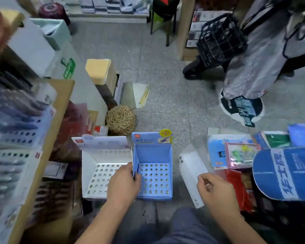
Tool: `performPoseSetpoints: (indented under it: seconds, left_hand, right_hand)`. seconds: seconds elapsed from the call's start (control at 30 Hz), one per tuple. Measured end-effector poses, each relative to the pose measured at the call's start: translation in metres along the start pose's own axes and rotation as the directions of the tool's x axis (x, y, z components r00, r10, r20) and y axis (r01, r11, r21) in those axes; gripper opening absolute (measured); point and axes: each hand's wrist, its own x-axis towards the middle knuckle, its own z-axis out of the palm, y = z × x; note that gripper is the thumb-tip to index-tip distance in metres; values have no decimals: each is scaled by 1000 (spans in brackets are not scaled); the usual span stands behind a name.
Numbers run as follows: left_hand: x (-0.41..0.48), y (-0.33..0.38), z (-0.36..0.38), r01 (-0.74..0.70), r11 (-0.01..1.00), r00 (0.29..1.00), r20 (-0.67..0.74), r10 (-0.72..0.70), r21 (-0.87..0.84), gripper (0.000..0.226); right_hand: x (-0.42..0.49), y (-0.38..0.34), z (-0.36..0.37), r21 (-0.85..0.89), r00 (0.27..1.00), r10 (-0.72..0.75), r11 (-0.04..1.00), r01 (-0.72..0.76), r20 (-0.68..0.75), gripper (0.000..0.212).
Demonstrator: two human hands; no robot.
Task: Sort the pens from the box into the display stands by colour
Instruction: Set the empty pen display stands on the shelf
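Cardboard display stands sit side by side on the speckled grey floor: a white stand on the left and a blue stand on the right, touching along one wall. Each is a folded box with an upright printed back flap and a flat perforated deck of round holes in neat rows; every visible hole is empty. The left hand lies over the shared wall, fingers curled down onto the blue stand's left edge, pinching something small and dark that is too blurred to identify. The right hand hovers loosely curled beside a long white carton with smooth glossy faces; whether it grips anything I cannot tell.
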Motion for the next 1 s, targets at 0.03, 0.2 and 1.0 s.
performPoseSetpoints:
  seconds: [0.03,0.2,1.0]
  left_hand:
    - [27,10,-7,-6,1000,1000,0,6,2,11]
    - [156,61,-35,-10,1000,1000,-4,10,19,4]
    - [739,176,-186,182,973,980,-57,-192,-142,10]
  right_hand:
    - [25,-6,0,-6,1000,-2,1000,2,2,23]
    - [162,-30,-6,23,1000,-3,1000,3,21,33]
    - [795,-293,41,-53,958,-193,977,208,213,22]
